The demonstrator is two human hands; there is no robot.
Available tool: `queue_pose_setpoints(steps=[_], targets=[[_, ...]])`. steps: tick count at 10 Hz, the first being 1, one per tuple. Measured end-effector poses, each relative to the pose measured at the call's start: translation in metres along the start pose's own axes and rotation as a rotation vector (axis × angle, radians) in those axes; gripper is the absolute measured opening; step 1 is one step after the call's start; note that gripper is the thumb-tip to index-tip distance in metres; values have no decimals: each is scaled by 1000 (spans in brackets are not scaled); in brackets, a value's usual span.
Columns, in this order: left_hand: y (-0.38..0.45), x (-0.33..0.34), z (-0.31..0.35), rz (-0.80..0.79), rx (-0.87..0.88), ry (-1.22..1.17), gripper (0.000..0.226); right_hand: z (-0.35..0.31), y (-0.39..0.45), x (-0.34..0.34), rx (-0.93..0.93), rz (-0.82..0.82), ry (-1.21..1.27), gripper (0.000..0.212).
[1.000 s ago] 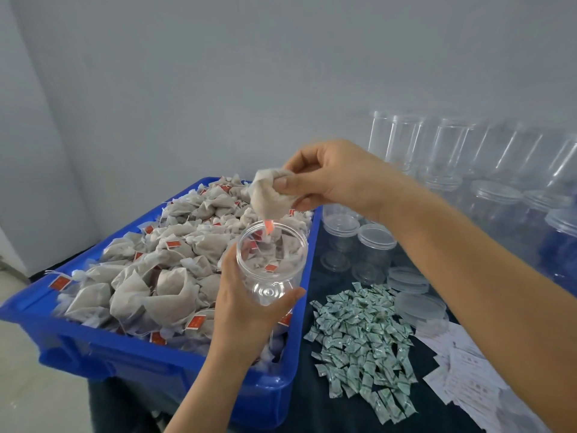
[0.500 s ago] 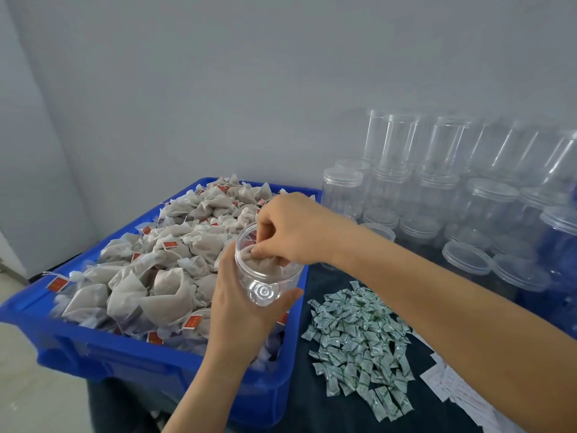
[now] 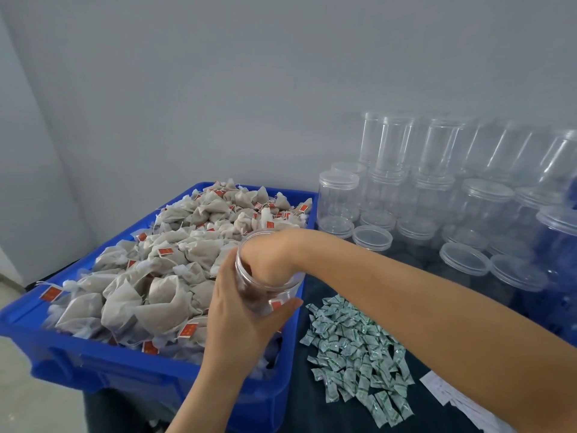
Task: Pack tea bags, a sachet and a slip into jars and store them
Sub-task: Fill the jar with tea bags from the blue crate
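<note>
left hand [image 3: 240, 310] is gripping a clear jar [image 3: 268, 285] from below and the side, fingers and thumb curled round its wall, holding it tilted over the 3 o'clock edge of the blue crate [image 3: 93, 367] full of tea bags [image 3: 162, 270]. right hand [image 3: 265, 264] is plunging wrist-deep into the jar mouth; its fingers are hidden behind the blurred wall, so cannot tell whether they are pinching a bag or spread flat. judging it as the stuffing step, pushing bags to the bottom. to do it well: keeping the jar braced firmly against the push, pressing bags down gently so the mesh is not tearing, tucking strings and red tags inside, leaving headroom for a sachet and slip. green sachets [image 3: 359, 354] are lying in a heap at 4 o'clock of the jar, white slips [image 3: 443, 389] further out at 4 o'clock, empty lidded jars [image 3: 437, 195] stacked at 2 o'clock.
</note>
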State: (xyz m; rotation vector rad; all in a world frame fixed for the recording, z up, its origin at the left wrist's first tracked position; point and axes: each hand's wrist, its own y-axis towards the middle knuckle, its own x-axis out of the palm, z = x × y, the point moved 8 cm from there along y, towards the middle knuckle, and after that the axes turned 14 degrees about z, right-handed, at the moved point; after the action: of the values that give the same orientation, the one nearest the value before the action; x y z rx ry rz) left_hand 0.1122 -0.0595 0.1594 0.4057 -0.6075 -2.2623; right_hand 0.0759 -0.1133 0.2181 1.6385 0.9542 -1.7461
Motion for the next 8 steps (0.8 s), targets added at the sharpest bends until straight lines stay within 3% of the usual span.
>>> queue_pose_setpoints(steps=[1,2,3,5,8], targets=[[0,0,-3,2,-1,7,101,-1,2,4,-34,-32,-45,16],[-1,0,-1,-3,36,21,100,1,0,7,-43,-40,-112,25],[-2,1,2,-10,65,30,100,3,-6,5,74,51,66,31],[-1,3,6,-18,86,40,103,9,-5,9,95,85,157,33],[-3,5,5,-58,32,10,96,16,-22,-10,10,45,214,20]])
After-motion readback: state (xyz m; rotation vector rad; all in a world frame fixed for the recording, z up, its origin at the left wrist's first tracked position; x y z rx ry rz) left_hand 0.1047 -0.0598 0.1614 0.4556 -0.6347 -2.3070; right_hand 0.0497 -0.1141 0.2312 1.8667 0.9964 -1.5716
